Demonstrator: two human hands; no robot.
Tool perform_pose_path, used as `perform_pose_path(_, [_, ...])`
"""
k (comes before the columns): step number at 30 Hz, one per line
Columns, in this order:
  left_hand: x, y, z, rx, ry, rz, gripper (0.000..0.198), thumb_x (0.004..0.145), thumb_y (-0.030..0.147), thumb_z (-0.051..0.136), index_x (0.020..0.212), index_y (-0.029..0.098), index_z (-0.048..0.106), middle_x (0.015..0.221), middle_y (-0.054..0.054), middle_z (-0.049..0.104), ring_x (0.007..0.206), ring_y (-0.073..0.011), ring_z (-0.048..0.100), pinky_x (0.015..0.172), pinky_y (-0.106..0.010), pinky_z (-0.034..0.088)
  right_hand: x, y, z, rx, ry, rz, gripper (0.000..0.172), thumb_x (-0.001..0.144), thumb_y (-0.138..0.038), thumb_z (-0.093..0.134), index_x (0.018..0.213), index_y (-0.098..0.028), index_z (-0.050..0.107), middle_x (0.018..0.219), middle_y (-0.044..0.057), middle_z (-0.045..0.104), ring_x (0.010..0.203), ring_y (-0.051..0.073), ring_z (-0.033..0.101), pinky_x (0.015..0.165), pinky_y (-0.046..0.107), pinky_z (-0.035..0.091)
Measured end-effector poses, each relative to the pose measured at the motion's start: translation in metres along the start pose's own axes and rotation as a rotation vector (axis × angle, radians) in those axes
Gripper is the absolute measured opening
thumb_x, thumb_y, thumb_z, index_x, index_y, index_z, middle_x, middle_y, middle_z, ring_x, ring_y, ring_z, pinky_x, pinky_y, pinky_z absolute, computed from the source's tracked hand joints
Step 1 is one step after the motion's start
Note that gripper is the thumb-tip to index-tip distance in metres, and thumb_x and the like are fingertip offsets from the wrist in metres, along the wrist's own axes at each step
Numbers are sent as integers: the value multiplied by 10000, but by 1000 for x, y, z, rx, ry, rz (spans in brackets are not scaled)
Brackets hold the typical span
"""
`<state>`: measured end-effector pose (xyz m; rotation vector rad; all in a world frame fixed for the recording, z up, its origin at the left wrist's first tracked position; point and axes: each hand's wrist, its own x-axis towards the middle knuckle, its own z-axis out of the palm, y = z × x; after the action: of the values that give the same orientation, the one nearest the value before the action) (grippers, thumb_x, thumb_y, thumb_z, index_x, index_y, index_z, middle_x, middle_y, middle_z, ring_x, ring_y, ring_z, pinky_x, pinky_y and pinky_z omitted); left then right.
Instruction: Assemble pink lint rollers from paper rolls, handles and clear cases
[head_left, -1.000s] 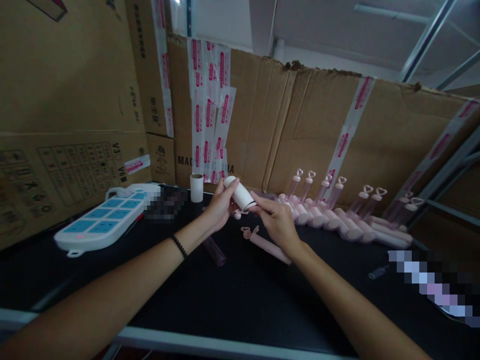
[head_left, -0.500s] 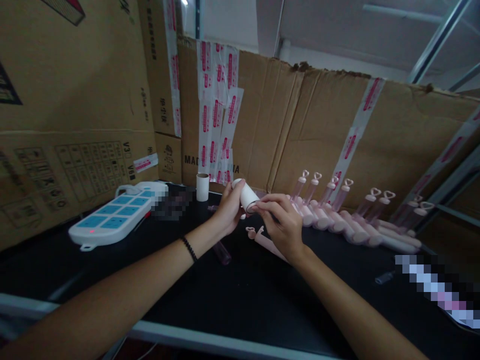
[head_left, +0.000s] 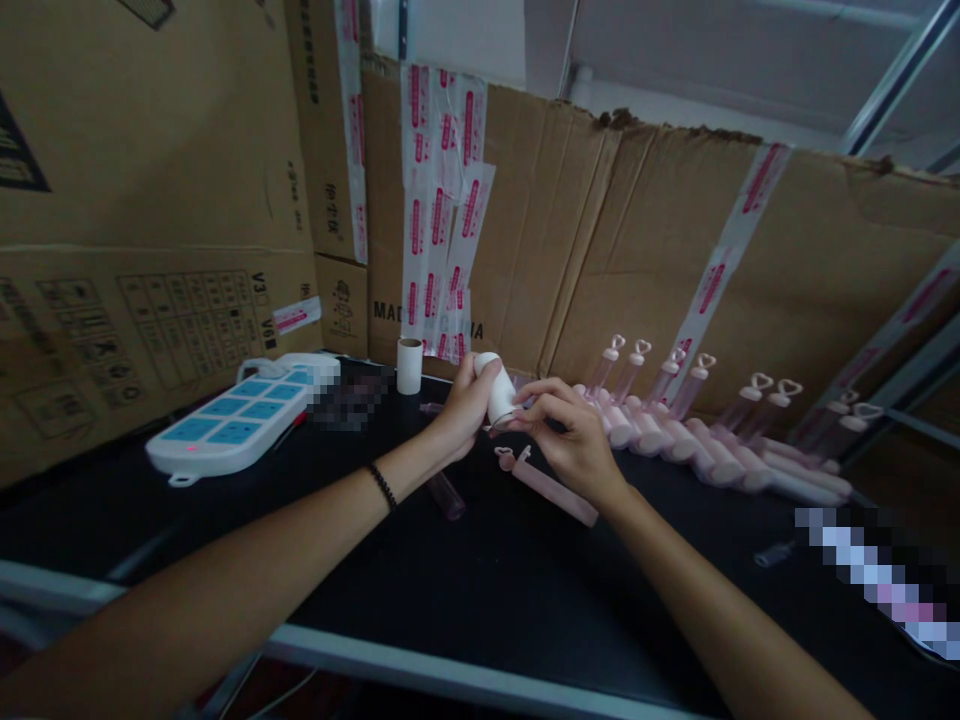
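Observation:
My left hand (head_left: pixel 459 412) is wrapped round a white paper roll (head_left: pixel 496 388), which looks like a lint-roller refill and tilts with its lower end toward me. At that lower end, the thumb and fingers of my right hand (head_left: pixel 576 432) pinch the roll's edge; whether they hold a loose flap of paper I cannot tell. Below the hands a pink part with a heart-shaped loop (head_left: pixel 555 490) lies on the black table. A clear pinkish tube (head_left: pixel 447 497) lies beside it, nearer my left wrist. Behind my left hand a second white roll (head_left: pixel 409 367) stands upright, its brown core showing.
On the right, several pink cylinders (head_left: pixel 651 432) lie in a row, with clear heart-topped tubes (head_left: pixel 696 385) behind them. A white power strip (head_left: pixel 240 425) sits at the left. Cardboard walls (head_left: pixel 525 220) enclose the back and left. A small clear piece (head_left: pixel 774 554) lies right.
The roll has turned a little more upright in my left hand, and my right fingers have shifted along its lower edge. The view has moved slightly, showing more of the pink part.

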<state>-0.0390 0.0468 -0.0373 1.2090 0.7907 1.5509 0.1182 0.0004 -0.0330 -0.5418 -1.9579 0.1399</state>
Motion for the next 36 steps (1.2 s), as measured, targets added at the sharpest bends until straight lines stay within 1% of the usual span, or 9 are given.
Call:
perform_pose_path(3, [-1, 0, 1, 23, -20, 11, 176, 900, 355, 608, 907, 235, 479, 741, 38, 506, 552, -97, 493, 429, -165, 327, 0, 0, -1, -17, -24, 18, 191, 947, -178, 649, 761, -212, 623, 1050, 54, 703, 997, 204, 657, 891, 368, 514])
perform_pose_path(6, [-2, 1, 3, 2, -27, -5, 181, 892, 361, 621, 888, 229, 497, 747, 32, 510, 596, -106, 507, 477, -169, 354, 0, -1, -1, -44, -1, 27, 37, 947, -242, 671, 981, -239, 656, 1135, 63, 701, 1045, 217, 652, 937, 396, 522])
perform_pose_path(11, [-3, 1, 6, -45, -43, 10, 130, 893, 318, 613, 907, 216, 535, 809, 10, 549, 686, -123, 537, 578, -200, 418, 2, 2, 0, -95, -78, 12, 732, 860, -406, 781, 1484, -269, 424, 1452, 132, 549, 1309, 279, 556, 1103, 478, 475])
perform_pose_path(15, [-8, 4, 9, 21, -131, 24, 144, 895, 324, 634, 912, 211, 546, 799, 12, 543, 707, -132, 542, 599, -214, 422, 1, 9, 1, -117, -148, 44, 1138, 747, -504, 861, 1623, -267, 175, 1639, 170, 336, 1506, 330, 357, 1231, 546, 329])
perform_pose_path(19, [-14, 10, 11, 52, -242, 40, 185, 906, 344, 636, 1020, 204, 592, 859, -7, 587, 764, -151, 571, 629, -230, 444, -1, 9, 0, -95, -173, 129, 1381, 652, -548, 910, 1648, -269, -4, 1652, 197, 292, 1521, 363, 326, 1230, 602, 294])
perform_pose_path(23, [-17, 12, 11, 92, -256, 48, 217, 891, 362, 669, 1000, 185, 606, 853, -15, 598, 764, -155, 569, 621, -232, 434, -1, 3, -1, -117, -162, 120, 1424, 621, -530, 931, 1650, -276, -20, 1621, 193, 315, 1494, 371, 348, 1219, 619, 294])
perform_pose_path(31, [-18, 9, 15, 74, -222, 35, 262, 903, 355, 670, 1101, 187, 633, 949, -45, 655, 837, -169, 607, 667, -236, 468, 2, 9, 0, -238, -97, 91, 1287, 665, -482, 901, 1647, -301, 89, 1578, 157, 331, 1471, 357, 359, 1204, 584, 342])
perform_pose_path(34, [-21, 6, 18, -16, -209, -33, 278, 895, 358, 678, 1118, 199, 634, 975, -51, 674, 837, -168, 633, 677, -236, 497, 2, 14, 1, -319, -87, 110, 1255, 729, -518, 849, 1648, -276, 29, 1603, 181, 306, 1487, 369, 331, 1197, 603, 335])
perform_pose_path(36, [-20, 4, 17, -98, -170, -129, 290, 887, 398, 678, 1095, 205, 620, 870, -36, 656, 716, -160, 631, 598, -240, 496, 4, 14, -2, -338, -130, 124, 1208, 759, -571, 810, 1644, -248, 53, 1621, 196, 296, 1504, 373, 307, 1194, 603, 331])
